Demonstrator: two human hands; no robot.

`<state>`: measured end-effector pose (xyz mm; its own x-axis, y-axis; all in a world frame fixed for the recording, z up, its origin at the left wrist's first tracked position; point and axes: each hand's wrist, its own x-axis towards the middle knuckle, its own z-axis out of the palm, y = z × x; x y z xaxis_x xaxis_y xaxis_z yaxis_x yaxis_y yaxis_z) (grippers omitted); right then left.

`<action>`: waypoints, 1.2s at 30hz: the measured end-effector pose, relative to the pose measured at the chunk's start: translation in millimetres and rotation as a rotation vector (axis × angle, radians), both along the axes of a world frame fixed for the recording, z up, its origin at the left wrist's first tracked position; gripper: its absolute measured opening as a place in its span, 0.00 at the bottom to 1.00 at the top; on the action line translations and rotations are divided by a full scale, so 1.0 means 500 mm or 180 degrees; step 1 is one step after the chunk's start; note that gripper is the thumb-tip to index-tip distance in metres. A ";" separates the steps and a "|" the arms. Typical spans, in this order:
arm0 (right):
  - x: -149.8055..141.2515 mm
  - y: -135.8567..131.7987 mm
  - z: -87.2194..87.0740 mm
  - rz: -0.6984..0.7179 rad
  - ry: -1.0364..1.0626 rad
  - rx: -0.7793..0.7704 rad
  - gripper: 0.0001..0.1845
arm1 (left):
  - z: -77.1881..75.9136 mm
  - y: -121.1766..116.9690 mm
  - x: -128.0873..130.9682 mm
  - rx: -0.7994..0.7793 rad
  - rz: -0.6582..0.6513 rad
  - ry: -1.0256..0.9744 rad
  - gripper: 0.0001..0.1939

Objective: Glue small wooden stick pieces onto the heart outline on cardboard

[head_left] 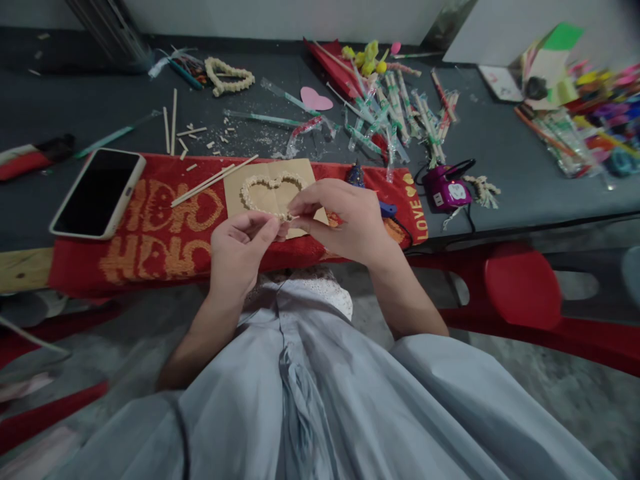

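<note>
A heart-shaped frame of short pale wooden stick pieces [246,193] lies on a square of brown cardboard [234,200]. At its lower point the fingertips of both hands come together. My left hand [240,247] is pinched closed, thumb against forefinger. From the other side reaches my right hand [347,217], its thumb and fingers also pinched. Whatever is between the fingertips is too small and covered to make out. Partly hidden behind my right hand is a blue corded tool [387,210], which looks like a glue gun.
A red towel [145,250] covers the table's front edge, with a phone [97,193] and thin sticks [213,181] on it. Behind are another stick heart [227,77], cut bits and wrapped chopsticks [395,100]. A purple power socket [447,187] sits at right; red stools [523,287] stand below.
</note>
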<state>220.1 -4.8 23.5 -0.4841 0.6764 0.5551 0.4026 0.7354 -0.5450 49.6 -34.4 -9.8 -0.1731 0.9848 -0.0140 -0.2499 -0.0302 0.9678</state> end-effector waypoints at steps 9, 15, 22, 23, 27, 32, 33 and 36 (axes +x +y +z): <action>0.008 0.021 -0.028 0.0505 0.0285 0.0051 0.13 | 0.006 -0.010 -0.010 0.0064 -0.0230 0.0124 0.15; 0.006 0.019 -0.030 0.0655 0.0520 -0.0043 0.14 | 0.019 -0.014 -0.013 0.0148 -0.0414 0.0104 0.16; 0.003 0.017 -0.028 0.0870 0.0873 -0.0087 0.08 | 0.033 -0.018 -0.013 0.0030 -0.0511 0.0105 0.19; 0.003 0.017 -0.027 0.0871 0.0866 -0.0104 0.08 | 0.033 -0.018 -0.012 0.0022 -0.0536 0.0058 0.18; 0.003 0.015 -0.023 0.0786 0.0681 -0.0187 0.11 | 0.036 -0.017 -0.012 -0.0021 -0.0615 -0.0089 0.18; 0.002 0.014 -0.024 0.0774 0.0711 -0.0112 0.12 | 0.039 -0.017 -0.014 -0.0095 -0.0610 -0.0006 0.18; 0.001 0.014 -0.024 0.0789 0.0739 -0.0086 0.12 | 0.039 -0.017 -0.013 -0.0105 -0.0616 -0.0008 0.17; 0.001 0.015 -0.025 0.0760 0.0748 0.0022 0.11 | 0.038 -0.016 -0.012 -0.0075 -0.0615 -0.0131 0.16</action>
<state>220.7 2.5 11.2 -0.4867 0.5551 0.6745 0.0824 0.7979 -0.5972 43.5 -42.6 9.0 0.0203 0.9990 -0.0405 -0.2883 0.0447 0.9565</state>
